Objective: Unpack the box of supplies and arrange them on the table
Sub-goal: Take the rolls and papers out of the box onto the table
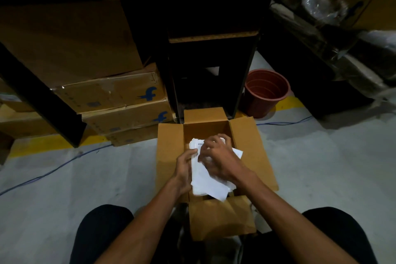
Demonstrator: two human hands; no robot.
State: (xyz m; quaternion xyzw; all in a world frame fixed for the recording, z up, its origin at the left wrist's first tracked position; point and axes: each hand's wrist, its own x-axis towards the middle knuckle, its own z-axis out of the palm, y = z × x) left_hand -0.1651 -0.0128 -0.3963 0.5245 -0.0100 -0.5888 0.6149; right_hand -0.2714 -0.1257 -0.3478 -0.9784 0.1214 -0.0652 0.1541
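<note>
The open cardboard box [171,156] is sitting on the floor between the person's knees; a loose stack of white papers [206,180] is lying in its mouth; the left hand [184,169] is gripping the stack's left edge while the right hand [216,156] is curling over the top sheets, pinching them; the sheets are fanning unevenly, so lifting them could be letting some slide out and scatter

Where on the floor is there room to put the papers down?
Bare grey floor lies right of the open box, below the plant pot. More sits left, below the yellow line, though a blue cable crosses it. Behind the box, stacked cartons crowd in.
</note>
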